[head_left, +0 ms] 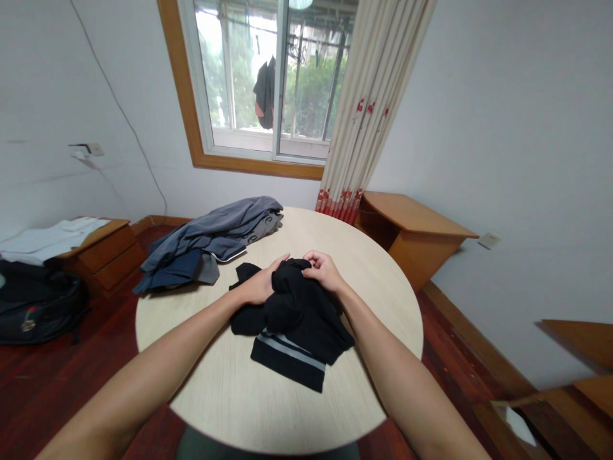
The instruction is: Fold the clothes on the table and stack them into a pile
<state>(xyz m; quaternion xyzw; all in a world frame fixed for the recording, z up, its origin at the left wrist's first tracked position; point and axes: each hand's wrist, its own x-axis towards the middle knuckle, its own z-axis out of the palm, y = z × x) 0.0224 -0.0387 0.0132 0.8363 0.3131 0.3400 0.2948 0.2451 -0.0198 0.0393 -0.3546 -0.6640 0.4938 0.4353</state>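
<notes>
A black garment (306,313) lies bunched on the round table (230,396), and a band with a grey stripe sticks out at its near side. My left hand (261,284) grips the cloth from the left, its fingers partly hidden in the folds. At the far right edge of the bundle, my right hand (323,269) pinches the fabric between thumb and fingers. What kind of garment it is cannot be told from the folds.
Several grey and dark blue clothes (211,233) are heaped at the table's far left. Beyond stand a wooden desk (407,217), a curtain (368,96) and a window (306,83). A low wooden cabinet (110,255) and a black bag (43,306) are on the left.
</notes>
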